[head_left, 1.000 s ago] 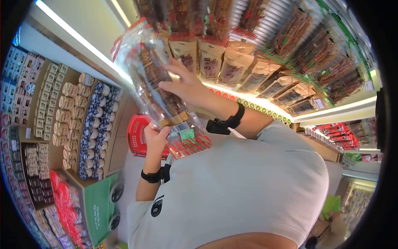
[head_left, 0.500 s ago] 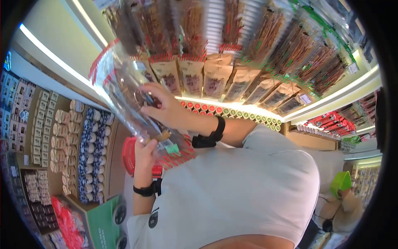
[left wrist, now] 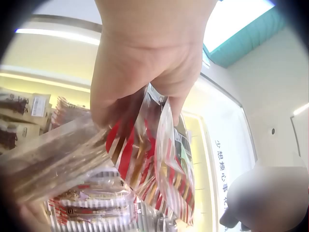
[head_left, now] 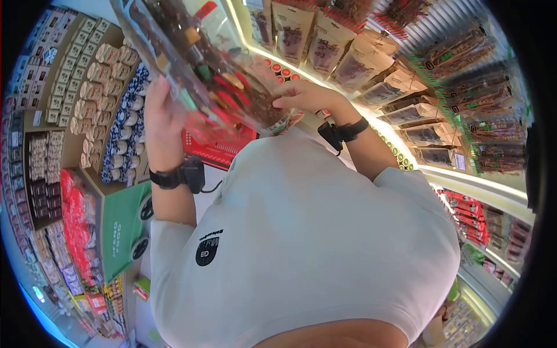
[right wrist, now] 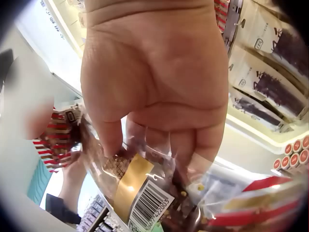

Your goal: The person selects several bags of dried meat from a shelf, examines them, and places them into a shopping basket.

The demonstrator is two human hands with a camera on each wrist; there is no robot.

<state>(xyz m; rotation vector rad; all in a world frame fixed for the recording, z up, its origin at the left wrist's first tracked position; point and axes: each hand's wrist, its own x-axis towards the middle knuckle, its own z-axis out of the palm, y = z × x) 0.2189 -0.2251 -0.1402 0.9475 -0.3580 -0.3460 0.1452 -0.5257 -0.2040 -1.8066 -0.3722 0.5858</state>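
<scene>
I hold a bundle of clear snack packets (head_left: 197, 64) with dark brown sticks inside and red-striped ends, raised in front of a shelf. My left hand (head_left: 162, 110) grips the bundle from the left side; in the left wrist view the left hand (left wrist: 140, 72) pinches the packets (left wrist: 154, 164) by their striped ends. My right hand (head_left: 301, 95) holds the bundle's lower right end. In the right wrist view the fingers of the right hand (right wrist: 154, 82) curl over a packet (right wrist: 145, 203) with a gold label and a barcode.
A red shopping basket (head_left: 217, 148) sits below the packets. Brown hanging snack bags (head_left: 342, 64) fill the lit shelf wall at upper right. Round tins (head_left: 110, 69) and boxes line shelves at left, beside a green display stand (head_left: 125, 229).
The bundle has swung up and to the left. My left hand rose from under it to its left side, and my right hand moved to its lower right end.
</scene>
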